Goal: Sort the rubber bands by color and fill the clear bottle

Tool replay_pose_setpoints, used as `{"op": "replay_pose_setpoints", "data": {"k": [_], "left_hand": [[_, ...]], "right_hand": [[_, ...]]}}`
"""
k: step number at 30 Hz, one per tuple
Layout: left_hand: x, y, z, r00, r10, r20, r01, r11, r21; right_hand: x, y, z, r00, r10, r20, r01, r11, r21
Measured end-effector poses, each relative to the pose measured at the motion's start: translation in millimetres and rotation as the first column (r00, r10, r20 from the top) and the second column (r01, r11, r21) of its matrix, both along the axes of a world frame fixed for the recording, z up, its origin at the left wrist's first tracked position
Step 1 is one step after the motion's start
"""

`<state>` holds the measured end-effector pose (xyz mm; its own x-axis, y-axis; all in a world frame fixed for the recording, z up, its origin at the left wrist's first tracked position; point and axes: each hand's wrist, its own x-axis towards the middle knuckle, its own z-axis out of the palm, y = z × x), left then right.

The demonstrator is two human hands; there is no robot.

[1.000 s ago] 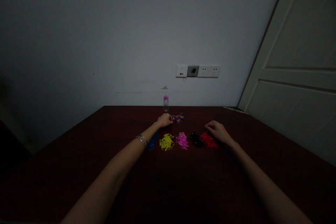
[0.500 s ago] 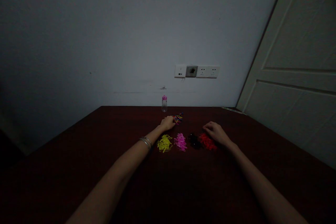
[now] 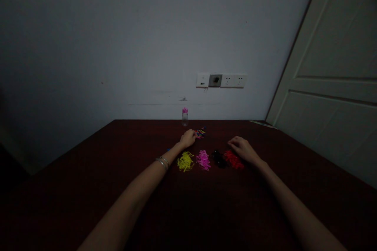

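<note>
Dim room, perhaps a home, pale wall (image 3: 153,39), sockets (image 3: 233,81), panelled door (image 3: 332,55), red-brown table (image 3: 206,208)

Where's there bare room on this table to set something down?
The table looks bare on its near side, between the left forearm and right forearm, though it's dark. A smaller gap lies between the mixed pile and right hand. It's crowded along the yellow pile, pink pile, black pile and red pile, and where the left hand meets the mixed pile.

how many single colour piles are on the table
4 in plain view, left to right: yellow pile, pink pile, black pile, red pile by the right hand. Blue bits beside the left forearm may belong to another, mostly hidden pile.
</note>
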<state>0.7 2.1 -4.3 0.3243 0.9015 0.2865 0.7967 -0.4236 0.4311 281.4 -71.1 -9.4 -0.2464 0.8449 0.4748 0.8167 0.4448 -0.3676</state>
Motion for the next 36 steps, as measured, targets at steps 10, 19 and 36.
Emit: {"op": "replay_pose_setpoints", "data": {"k": [10, 19, 36], "left_hand": [[-5.8, -9.7, 17.1, 0.895, -0.186, 0.405, 0.222, 0.974, -0.044], [-11.9, -41.8, 38.5, 0.667, -0.079, 0.741, 0.355, 0.908, -0.223], [-8.6, -34.1, 23.9, 0.917, -0.371, 0.147, 0.377, 0.926, -0.019]], "right_hand": [[0.8, 2.3, -1.4, 1.000, 0.015, -0.011, -0.016, 1.000, -0.013], [-1.1, 0.6, -1.2, 1.000, 0.015, -0.013, -0.015, 0.999, -0.031], [2.4, 3.2, -4.5, 1.000, -0.009, -0.027, 0.008, 1.000, -0.026]]}}
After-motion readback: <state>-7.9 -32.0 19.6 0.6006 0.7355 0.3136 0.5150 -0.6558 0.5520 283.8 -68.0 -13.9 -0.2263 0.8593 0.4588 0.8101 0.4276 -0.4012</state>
